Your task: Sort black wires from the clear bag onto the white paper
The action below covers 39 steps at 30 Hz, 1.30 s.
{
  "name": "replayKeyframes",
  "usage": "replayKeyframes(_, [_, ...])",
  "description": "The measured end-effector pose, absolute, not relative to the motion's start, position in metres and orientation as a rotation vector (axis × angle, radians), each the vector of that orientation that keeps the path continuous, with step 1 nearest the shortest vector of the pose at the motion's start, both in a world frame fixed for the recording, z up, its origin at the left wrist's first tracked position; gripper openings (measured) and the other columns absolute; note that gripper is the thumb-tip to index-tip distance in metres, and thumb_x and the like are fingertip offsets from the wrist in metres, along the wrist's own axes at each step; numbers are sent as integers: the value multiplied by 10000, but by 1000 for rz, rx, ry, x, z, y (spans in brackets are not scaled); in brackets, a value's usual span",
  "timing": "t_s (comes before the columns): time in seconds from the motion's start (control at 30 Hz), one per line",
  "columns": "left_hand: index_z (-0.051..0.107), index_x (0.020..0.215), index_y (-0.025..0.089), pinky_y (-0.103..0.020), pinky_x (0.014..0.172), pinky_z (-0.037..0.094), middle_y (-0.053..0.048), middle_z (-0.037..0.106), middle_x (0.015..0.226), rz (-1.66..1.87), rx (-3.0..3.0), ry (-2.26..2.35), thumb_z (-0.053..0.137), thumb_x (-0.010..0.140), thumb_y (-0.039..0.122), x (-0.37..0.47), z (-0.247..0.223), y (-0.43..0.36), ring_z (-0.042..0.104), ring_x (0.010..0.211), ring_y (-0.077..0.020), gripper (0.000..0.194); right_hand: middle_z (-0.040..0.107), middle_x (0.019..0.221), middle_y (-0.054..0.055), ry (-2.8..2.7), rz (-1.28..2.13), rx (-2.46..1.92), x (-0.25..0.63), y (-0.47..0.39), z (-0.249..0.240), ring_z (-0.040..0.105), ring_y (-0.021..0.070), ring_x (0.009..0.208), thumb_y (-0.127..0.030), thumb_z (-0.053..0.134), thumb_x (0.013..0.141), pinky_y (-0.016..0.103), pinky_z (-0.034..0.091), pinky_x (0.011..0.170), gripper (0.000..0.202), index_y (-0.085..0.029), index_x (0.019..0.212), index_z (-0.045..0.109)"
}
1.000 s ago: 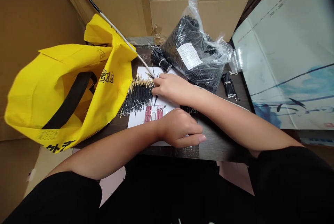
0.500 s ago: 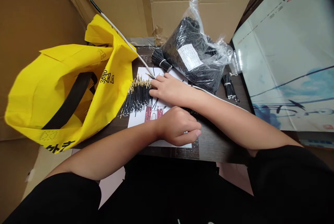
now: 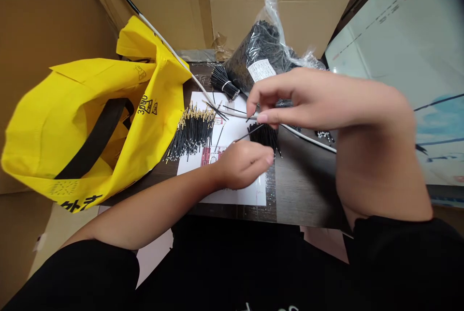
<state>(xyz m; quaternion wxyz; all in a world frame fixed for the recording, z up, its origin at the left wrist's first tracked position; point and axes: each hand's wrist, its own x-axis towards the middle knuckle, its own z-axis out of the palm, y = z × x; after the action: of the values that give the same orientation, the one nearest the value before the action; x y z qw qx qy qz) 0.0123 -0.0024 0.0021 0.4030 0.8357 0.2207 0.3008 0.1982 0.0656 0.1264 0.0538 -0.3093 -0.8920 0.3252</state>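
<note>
My left hand is closed low over the white paper, its palm side hidden; whatever it holds does not show. A thin black wire slants up from behind its knuckles. Just above, my right hand has its thumb and fingers bent together, with a short dark bit of wire at the fingertips. Between and behind the hands lies a pile of black wires. Left of them is a larger pile of short black wires with gold tips. A few loose wires lie on the paper.
A clear plastic bag full of black wires stands at the back, beside a tied wire bundle. A yellow bag gapes at left. A white cable crosses the dark table. Cardboard boxes form the back wall.
My right hand has lifted off the gold-tipped wire pile and swung right, over the other pile. My left hand has shifted slightly up, staying closed.
</note>
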Motion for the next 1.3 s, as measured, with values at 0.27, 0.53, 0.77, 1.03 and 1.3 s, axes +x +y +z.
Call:
replayKeyframes(0.27, [626, 848, 164, -249, 491, 346, 6, 492, 605, 874, 1200, 789, 373, 1015, 418, 17, -3, 17, 412, 523, -101, 395, 674, 783, -9, -2810, 972, -975, 205, 72, 112, 578, 129, 661, -391, 600, 948, 288, 388, 643, 286, -279, 1195, 691])
replayKeyframes(0.53, [581, 853, 172, -198, 447, 300, 69, 428, 552, 859, 1230, 794, 503, 1015, 406, 23, -2, 13, 369, 462, -54, 295, 645, 694, -19, -2800, 854, -1083, 195, 81, 92, 559, 124, 632, -350, 575, 964, 284, 374, 640, 280, -265, 1204, 691])
replayKeyframes(0.77, [609, 869, 163, -192, 456, 301, 68, 452, 557, 877, 1299, 822, 512, 1022, 336, 20, 0, 15, 379, 473, -45, 250, 615, 660, -19, -2679, 888, -1193, 209, 91, 97, 541, 137, 618, -435, 564, 956, 303, 379, 658, 344, -264, 1228, 687])
replayKeyframes(1.03, [625, 1144, 180, -200, 437, 335, 73, 492, 495, 870, 1257, 858, 491, 1032, 306, 22, -2, 16, 421, 427, -64, 215, 641, 727, 71, -2351, 195, -1709, 248, 135, 60, 427, 161, 688, -343, 597, 900, 340, 334, 710, 184, -198, 897, 711])
replayKeyframes(1.3, [601, 1134, 176, -186, 433, 345, 77, 501, 481, 873, 1220, 900, 476, 1024, 265, 21, 2, 15, 437, 420, -63, 188, 655, 843, 133, -2225, 31, -1955, 257, 156, 22, 541, 268, 804, -313, 575, 870, 429, 419, 775, 179, -215, 910, 720])
